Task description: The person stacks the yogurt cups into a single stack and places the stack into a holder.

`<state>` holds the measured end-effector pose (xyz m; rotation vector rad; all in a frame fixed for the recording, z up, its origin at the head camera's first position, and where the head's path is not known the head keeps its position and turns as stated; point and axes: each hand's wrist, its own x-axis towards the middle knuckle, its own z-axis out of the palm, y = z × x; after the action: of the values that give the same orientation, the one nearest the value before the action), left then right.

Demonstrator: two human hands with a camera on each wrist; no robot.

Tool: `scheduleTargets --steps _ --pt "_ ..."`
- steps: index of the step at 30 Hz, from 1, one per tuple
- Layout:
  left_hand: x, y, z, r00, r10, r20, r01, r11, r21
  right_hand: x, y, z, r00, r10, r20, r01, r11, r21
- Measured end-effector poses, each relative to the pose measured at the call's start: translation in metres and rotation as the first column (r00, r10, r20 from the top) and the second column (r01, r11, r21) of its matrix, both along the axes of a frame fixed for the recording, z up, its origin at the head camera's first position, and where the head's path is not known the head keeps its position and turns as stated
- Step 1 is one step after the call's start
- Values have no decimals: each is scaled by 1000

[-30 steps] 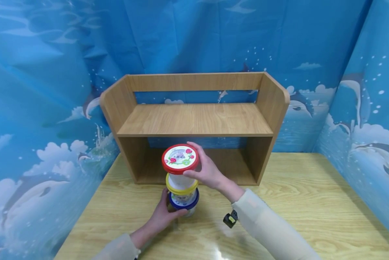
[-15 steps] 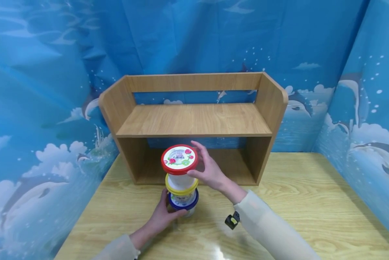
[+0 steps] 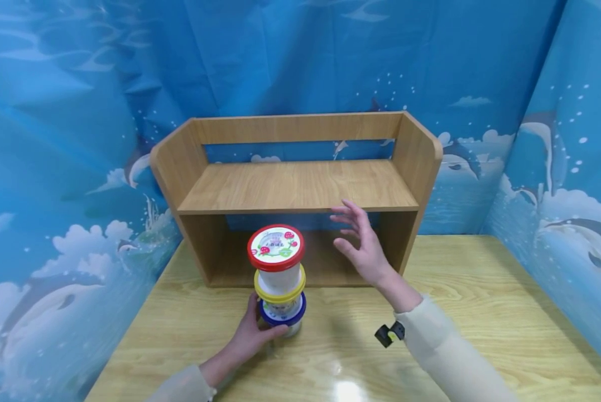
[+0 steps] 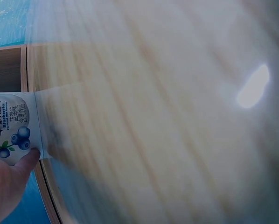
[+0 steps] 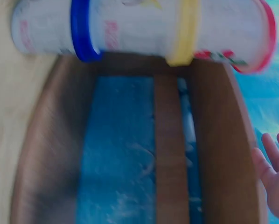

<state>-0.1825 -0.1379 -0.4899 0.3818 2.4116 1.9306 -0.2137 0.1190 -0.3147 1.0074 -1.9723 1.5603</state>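
A wooden shelf stood on the table before a blue backdrop. Three tubs were stacked on the table in front of it, hiding part of its lower bay: the blue tub at the bottom, the yellow tub between, the red tub on top. All wore lids, so their contents were hidden. The left hand gripped the blue tub; the right hand, fingers apart, held nothing, clear of the stack.
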Motion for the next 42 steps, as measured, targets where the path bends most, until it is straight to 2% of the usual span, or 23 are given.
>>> scheduleTargets --steps 6,9,13,19,25,28,32,37,42 --pt "11 5 26 1000 -7 28 7 1000 11 1 27 21 988 -98 -123 95 995 -29" --pt "13 5 30 1000 -13 25 12 1000 14 2 40 32 971 -176 -163 173 984 -31" --pt "13 6 30 1000 -15 21 15 1000 24 2 56 48 938 -282 -199 284 959 -21" --pt "10 4 25 1000 -16 13 15 1000 25 -9 86 64 883 -403 -240 397 915 -78" --pt "2 2 8 1000 0 17 0 1000 -4 -25 115 73 795 -527 -300 516 848 -122" --pt "-1 1 -1 1000 4 -1 -4 1000 -18 -30 122 77 761 -579 -292 572 812 -121" --pt "-2 0 -5 1000 5 -2 -5 1000 0 -35 127 80 731 -635 -249 641 764 -66" --pt "-1 -1 -5 1000 10 5 -10 1000 2 -44 130 78 718 -663 -214 683 730 31" --pt "2 1 -1 1000 8 3 -8 1000 -9 -51 133 73 729 -664 -166 682 725 94"
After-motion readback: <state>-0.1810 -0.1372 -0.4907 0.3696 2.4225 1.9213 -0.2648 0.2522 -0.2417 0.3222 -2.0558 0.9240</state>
